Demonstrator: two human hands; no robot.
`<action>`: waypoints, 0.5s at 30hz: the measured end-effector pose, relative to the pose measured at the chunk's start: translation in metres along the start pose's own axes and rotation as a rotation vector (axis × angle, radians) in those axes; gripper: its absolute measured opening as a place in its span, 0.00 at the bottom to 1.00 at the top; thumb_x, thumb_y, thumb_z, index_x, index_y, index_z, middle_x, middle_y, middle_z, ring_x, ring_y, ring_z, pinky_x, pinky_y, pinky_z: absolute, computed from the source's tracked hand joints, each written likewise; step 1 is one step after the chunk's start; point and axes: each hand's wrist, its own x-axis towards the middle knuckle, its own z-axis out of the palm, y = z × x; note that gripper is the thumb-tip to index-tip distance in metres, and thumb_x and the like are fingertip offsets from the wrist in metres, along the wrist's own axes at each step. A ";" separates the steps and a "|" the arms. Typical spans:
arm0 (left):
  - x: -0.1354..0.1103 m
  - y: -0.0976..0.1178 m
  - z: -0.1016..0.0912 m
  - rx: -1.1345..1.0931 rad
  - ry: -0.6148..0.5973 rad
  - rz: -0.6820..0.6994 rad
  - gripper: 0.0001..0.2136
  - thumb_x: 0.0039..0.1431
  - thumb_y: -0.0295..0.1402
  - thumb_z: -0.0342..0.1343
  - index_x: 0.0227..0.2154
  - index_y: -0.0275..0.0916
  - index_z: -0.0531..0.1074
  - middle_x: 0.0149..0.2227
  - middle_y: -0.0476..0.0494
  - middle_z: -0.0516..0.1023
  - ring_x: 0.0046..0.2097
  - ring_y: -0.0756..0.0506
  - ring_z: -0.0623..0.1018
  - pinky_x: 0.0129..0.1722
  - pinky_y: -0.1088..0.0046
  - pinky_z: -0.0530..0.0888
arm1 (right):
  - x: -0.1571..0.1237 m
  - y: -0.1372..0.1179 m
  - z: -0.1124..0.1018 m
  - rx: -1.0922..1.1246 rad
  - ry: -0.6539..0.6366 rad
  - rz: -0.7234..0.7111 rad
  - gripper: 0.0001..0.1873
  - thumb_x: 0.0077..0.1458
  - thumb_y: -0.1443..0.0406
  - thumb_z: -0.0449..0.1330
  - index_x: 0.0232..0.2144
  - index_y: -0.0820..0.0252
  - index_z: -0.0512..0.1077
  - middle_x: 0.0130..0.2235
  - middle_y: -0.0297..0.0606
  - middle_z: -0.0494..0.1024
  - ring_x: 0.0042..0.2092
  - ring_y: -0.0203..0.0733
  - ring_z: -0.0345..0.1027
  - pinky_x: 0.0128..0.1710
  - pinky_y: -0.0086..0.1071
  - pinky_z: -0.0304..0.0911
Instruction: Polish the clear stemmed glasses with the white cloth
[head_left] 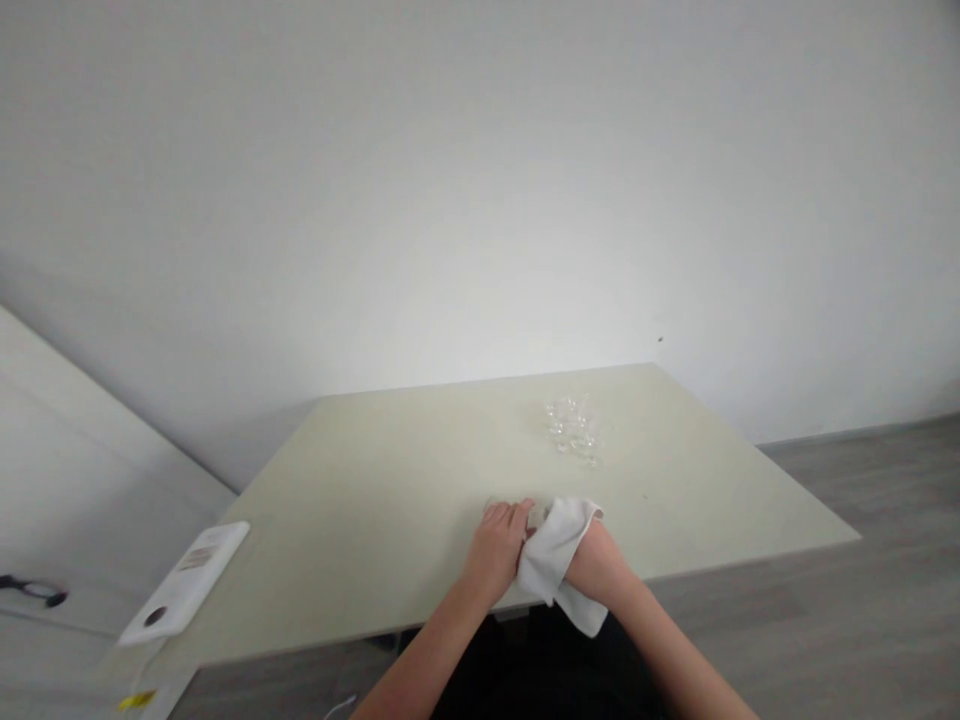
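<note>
My left hand (496, 548) is closed, its fingers curled around a small clear object (538, 516), only partly visible and too blurred to name. Beside it, my right hand (596, 562) is wrapped in a white cloth (551, 550), which it presses against the same object. One corner of the cloth hangs over the table's front edge. Most of my right fingers are hidden under the fabric. Farther back on the table (390, 500) lies a cluster of small clear glass-like pieces (574, 430), apart from both hands.
A white flat device (184, 585) with a dark round spot lies at the table's left edge, a cable with a yellow tag (137, 700) below it. The wall (480, 200) stands behind the table. A white cabinet-like panel (82, 480) with a dark handle is at left.
</note>
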 end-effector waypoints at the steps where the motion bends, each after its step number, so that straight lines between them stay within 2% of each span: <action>1: -0.001 0.001 0.000 0.008 0.010 0.016 0.16 0.64 0.28 0.45 0.54 0.38 0.62 0.44 0.39 0.76 0.48 0.42 0.73 0.52 0.61 0.67 | 0.000 0.000 -0.003 0.029 0.003 -0.021 0.14 0.53 0.69 0.54 0.40 0.57 0.76 0.42 0.43 0.81 0.42 0.45 0.74 0.46 0.34 0.66; 4: -0.002 0.001 -0.002 0.019 -0.030 0.004 0.13 0.64 0.31 0.47 0.50 0.38 0.66 0.43 0.39 0.76 0.47 0.41 0.74 0.50 0.61 0.67 | -0.003 0.004 -0.005 0.116 -0.017 -0.105 0.16 0.53 0.69 0.55 0.44 0.58 0.75 0.48 0.44 0.79 0.46 0.45 0.73 0.50 0.36 0.66; 7: 0.000 -0.001 -0.004 0.016 -0.185 -0.115 0.12 0.60 0.33 0.52 0.45 0.37 0.70 0.37 0.39 0.78 0.41 0.40 0.77 0.43 0.65 0.70 | -0.006 0.007 0.007 0.152 -0.023 -0.191 0.19 0.50 0.68 0.58 0.47 0.58 0.73 0.54 0.45 0.74 0.54 0.50 0.68 0.57 0.42 0.61; 9: 0.001 -0.003 -0.007 0.018 -0.252 -0.168 0.09 0.58 0.32 0.53 0.40 0.36 0.72 0.34 0.38 0.78 0.39 0.40 0.78 0.40 0.67 0.70 | -0.007 0.007 0.018 0.181 0.029 -0.193 0.22 0.49 0.68 0.60 0.48 0.58 0.72 0.56 0.46 0.72 0.58 0.54 0.64 0.60 0.45 0.57; 12: 0.001 -0.002 -0.008 0.027 -0.145 -0.106 0.10 0.59 0.28 0.51 0.44 0.36 0.70 0.39 0.38 0.77 0.44 0.41 0.76 0.46 0.66 0.69 | -0.003 0.006 0.029 0.311 0.119 -0.073 0.21 0.50 0.67 0.59 0.49 0.58 0.72 0.54 0.45 0.73 0.56 0.54 0.65 0.60 0.46 0.58; 15: -0.001 0.002 -0.005 0.071 -0.039 -0.020 0.15 0.62 0.27 0.47 0.52 0.38 0.65 0.45 0.39 0.75 0.48 0.41 0.73 0.52 0.62 0.66 | 0.003 0.009 0.028 0.537 0.139 0.133 0.15 0.53 0.69 0.53 0.41 0.59 0.75 0.43 0.44 0.80 0.43 0.48 0.74 0.47 0.41 0.69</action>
